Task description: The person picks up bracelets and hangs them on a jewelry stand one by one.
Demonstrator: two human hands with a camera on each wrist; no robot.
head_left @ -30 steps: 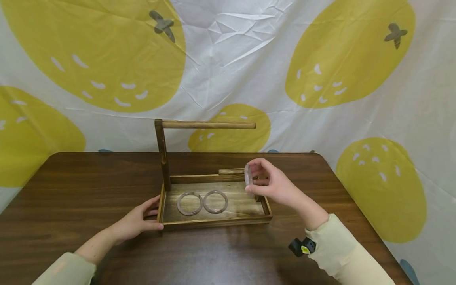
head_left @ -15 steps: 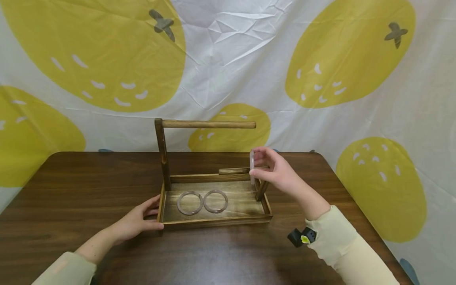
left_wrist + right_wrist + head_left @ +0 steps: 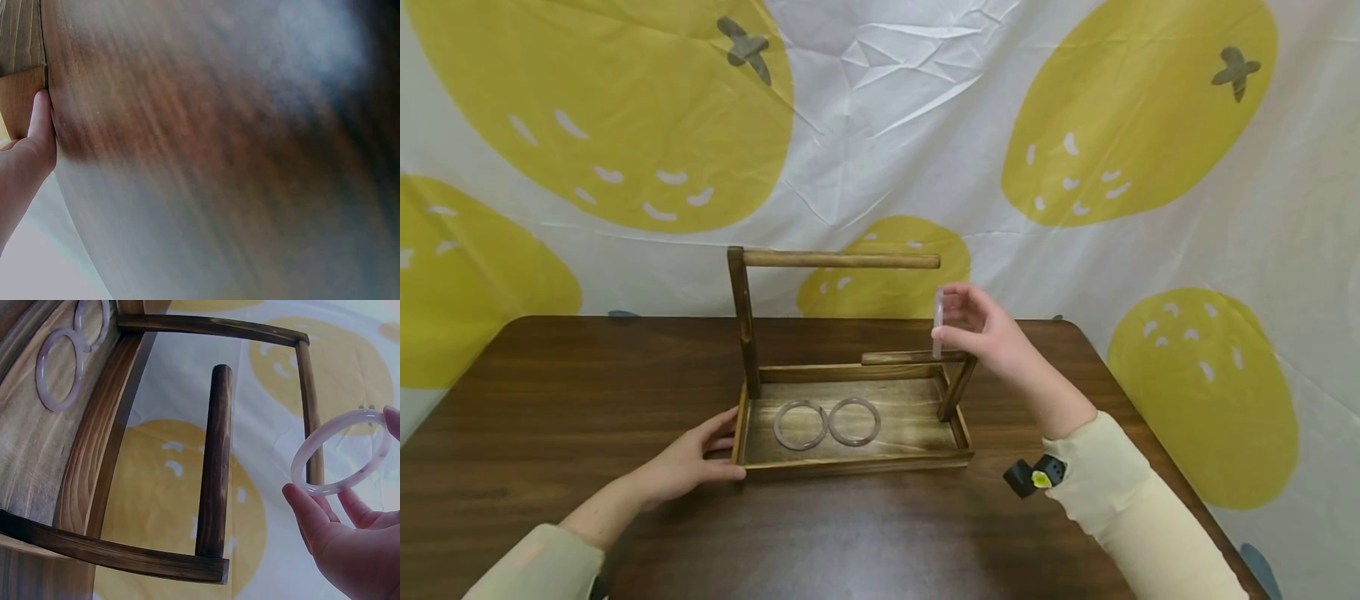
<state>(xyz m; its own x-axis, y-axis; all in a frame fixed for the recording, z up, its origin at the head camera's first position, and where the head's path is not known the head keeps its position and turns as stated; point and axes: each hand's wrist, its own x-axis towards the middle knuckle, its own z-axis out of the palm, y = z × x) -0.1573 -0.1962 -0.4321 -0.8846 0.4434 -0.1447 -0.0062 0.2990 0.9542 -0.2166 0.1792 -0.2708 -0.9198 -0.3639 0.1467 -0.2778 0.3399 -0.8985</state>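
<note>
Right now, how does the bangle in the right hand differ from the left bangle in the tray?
The held bangle is pinched in the right hand, raised above the tray; the left bangle rests inside it, untouched. The held bangle stands upright, nearly edge-on from the head camera; the left bangle lies flat, its full ring showing. Both are pale, glossy rings.

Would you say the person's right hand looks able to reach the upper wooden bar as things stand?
Probably yes: the right hand, pinching a bangle, appears near the free end of the upper bar, and nothing visible blocks the way.
</note>
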